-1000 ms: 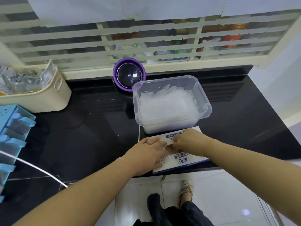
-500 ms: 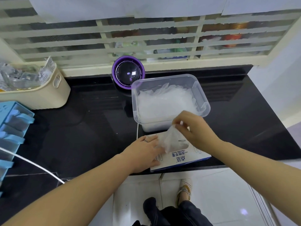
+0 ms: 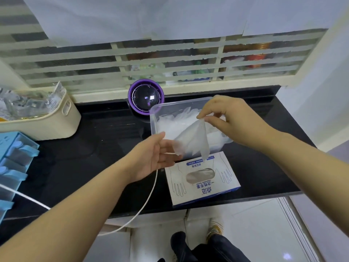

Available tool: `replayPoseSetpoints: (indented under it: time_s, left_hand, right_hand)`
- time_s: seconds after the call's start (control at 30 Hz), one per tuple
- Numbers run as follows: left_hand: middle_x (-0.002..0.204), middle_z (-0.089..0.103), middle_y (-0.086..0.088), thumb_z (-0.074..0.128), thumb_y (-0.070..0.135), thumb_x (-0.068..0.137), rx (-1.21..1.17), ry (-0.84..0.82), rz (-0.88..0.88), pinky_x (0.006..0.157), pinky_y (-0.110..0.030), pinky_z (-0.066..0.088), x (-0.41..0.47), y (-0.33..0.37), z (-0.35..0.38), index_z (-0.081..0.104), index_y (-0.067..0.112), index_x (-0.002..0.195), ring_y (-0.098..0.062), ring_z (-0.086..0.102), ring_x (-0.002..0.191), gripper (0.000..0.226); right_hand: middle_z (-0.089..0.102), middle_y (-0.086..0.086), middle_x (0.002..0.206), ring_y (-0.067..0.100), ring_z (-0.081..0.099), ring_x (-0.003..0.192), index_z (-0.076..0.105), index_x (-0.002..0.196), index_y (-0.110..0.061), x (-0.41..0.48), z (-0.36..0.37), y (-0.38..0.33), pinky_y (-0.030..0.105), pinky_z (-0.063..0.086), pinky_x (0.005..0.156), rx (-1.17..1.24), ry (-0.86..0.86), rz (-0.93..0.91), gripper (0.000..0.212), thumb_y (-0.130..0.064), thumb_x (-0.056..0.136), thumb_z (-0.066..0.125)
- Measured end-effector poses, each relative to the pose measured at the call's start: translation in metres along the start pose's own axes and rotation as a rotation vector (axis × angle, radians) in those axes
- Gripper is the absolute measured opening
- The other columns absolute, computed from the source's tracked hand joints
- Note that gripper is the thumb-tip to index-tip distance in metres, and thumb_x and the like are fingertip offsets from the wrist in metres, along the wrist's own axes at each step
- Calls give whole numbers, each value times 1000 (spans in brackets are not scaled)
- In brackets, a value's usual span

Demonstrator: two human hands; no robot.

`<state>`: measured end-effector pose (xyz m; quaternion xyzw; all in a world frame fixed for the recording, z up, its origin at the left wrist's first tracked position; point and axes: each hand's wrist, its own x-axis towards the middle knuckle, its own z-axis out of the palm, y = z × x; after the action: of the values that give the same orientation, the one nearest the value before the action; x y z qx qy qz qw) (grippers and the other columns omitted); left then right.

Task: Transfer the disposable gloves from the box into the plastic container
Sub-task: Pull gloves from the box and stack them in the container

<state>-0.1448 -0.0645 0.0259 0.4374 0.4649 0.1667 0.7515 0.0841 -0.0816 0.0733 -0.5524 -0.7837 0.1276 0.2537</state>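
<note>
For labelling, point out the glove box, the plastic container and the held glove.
glove box [image 3: 207,188]: head view, printed top.
plastic container [image 3: 153,121]: head view, left wall.
held glove [image 3: 192,140]: head view, middle of sheet.

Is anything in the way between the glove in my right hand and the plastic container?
Nothing visible. The glove hangs from the right hand over the open, lidless container, which already holds other gloves. The left hand is at the glove's lower end, near the container's front corner.

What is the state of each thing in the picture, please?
Translucent disposable glove: hangs from right hand.
Right hand: pinches the glove's top.
Left hand: open, at the glove's lower end.
Clear plastic container: uncovered, holds piled gloves.
White cardboard glove box: flat, oval opening up.
</note>
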Motion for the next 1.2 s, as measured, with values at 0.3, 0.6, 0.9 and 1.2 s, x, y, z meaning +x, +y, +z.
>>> replayPoseSetpoints:
  time_s: [0.3, 0.6, 0.9, 1.2]
  left_hand:
    - [103, 70, -8, 57, 21, 96, -267, 244, 237, 83, -31, 58, 19, 43, 23, 62, 9, 109, -16, 68, 89, 19]
    - [91, 66, -13, 46, 18, 101, -217, 447, 252, 63, -23, 57, 68, 46, 17, 50, 15, 128, -13, 62, 67, 27]
    - [128, 53, -5, 51, 12, 98, 202, 559, 140, 88, -32, 51, 80, 30, 5, 15, 23, 153, -19, 57, 100, 66]
    - [133, 48, 2, 52, 10, 95, 1448, 477, 612, 87, -28, 49, 94, 30, 7, 51, 19, 133, -19, 54, 113, 39]
  right_hand:
    - [66, 0, 97, 25, 61, 77, 74, 99, -17, 26, -17, -1, 40, 51, 68, -246, 34, -267, 16, -11, 88, 63]
    - [36, 1, 148, 23, 30, 134, 35, 144, -28, 53, 27, 17, 42, 24, 112, -423, -177, 96, 46, -40, 100, 36]
    - [7, 5, 159, 29, 9, 145, 16, 150, -33, 65, 79, 64, 48, 14, 115, -394, -685, 145, 72, -56, 90, 48]
    - [46, 0, 140, 20, 47, 123, 40, 141, -31, 72, 76, 56, 39, 36, 105, -344, -781, 136, 51, -46, 93, 51]
